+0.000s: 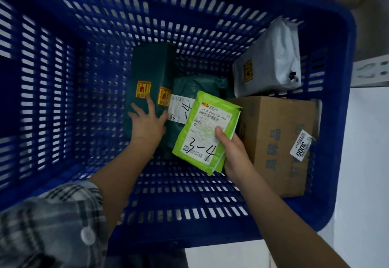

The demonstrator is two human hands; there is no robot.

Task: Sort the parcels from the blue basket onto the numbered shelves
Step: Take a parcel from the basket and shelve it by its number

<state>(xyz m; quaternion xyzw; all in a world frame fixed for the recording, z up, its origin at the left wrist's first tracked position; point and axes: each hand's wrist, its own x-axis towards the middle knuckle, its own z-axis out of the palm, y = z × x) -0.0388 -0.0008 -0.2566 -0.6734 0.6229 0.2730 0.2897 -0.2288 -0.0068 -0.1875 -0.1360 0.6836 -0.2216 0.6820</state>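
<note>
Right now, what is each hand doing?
Left hand: open, fingers spread on the dark green parcel.
Right hand: holding the light green parcel.

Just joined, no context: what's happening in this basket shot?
A person is picking parcels out of the blue basket. The right hand grips a light green parcel marked 3-4. The left hand rests with spread fingers on a dark green parcel. A cardboard box and a grey bag remain inside.
</note>
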